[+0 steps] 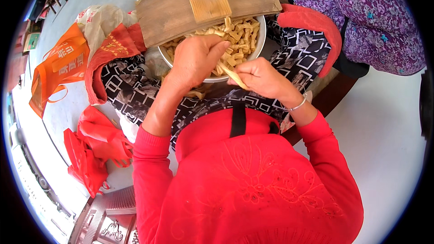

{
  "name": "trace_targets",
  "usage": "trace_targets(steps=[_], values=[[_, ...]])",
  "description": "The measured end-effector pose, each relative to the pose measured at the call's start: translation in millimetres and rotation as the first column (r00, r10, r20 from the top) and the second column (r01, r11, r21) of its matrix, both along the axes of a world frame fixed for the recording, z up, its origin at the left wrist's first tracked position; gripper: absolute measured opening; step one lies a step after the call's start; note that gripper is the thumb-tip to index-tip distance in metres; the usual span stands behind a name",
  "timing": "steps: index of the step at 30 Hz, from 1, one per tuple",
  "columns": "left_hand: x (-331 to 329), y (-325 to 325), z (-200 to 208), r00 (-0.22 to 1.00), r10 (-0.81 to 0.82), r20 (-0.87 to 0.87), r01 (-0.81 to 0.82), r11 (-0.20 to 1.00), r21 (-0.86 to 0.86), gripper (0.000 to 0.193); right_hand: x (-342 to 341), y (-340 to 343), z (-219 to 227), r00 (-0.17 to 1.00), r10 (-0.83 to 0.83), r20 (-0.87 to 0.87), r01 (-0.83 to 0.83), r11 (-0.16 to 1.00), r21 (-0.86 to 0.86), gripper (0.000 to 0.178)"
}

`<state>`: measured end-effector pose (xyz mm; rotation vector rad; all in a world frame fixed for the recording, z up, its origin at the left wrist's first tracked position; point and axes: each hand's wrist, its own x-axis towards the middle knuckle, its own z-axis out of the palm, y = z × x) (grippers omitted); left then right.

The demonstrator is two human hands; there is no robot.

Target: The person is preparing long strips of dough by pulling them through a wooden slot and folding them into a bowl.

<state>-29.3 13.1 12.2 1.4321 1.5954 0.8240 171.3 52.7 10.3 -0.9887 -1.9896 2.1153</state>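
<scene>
Left hand (196, 58): fingers mostly hidden, can't tell what they've got tbh
Pale yellow strip (236, 79): between both hands, by the metal bowl's (261, 38) near rim; I'd keep it lightly taut, no yanking
Right hand (260, 77): fingers pinching its lower end

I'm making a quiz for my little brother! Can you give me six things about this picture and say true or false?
1. The person's right grip holds a yellow strip. True.
2. The sweater is blue. False: the sweater is red.
3. A wooden board hides the far edge of the bowl. True.
4. The bowl is empty. False: the bowl has many yellow pieces in it.
5. A bracelet is on the right arm. True.
6. The orange bag is at the picture's right side. False: the orange bag is at the left.
</scene>
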Motion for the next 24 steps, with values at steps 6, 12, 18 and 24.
trace_targets(steps=[6,12,18,24], values=[[26,-9,-11,0.549,0.143,0.824,-0.064,0.99,-0.129,0.028,-25,9,2,0.775,-0.459,-0.435,0.383,0.888,-0.256,0.024],[44,-13,-16,0.519,0.165,0.839,-0.172,0.981,-0.086,0.027,-49,14,-15,0.756,-0.448,-0.478,0.638,0.665,0.387,0.022],[41,-15,-39,0.59,0.199,0.783,-0.133,0.98,-0.149,0.01,-43,16,-19,0.858,-0.422,-0.292,0.495,0.527,0.691,0.015],[29,-30,-31,0.968,0.135,-0.213,-0.066,0.95,0.304,0.011,-23,4,-23,0.946,-0.325,0.014,0.229,0.696,0.681,0.025]])
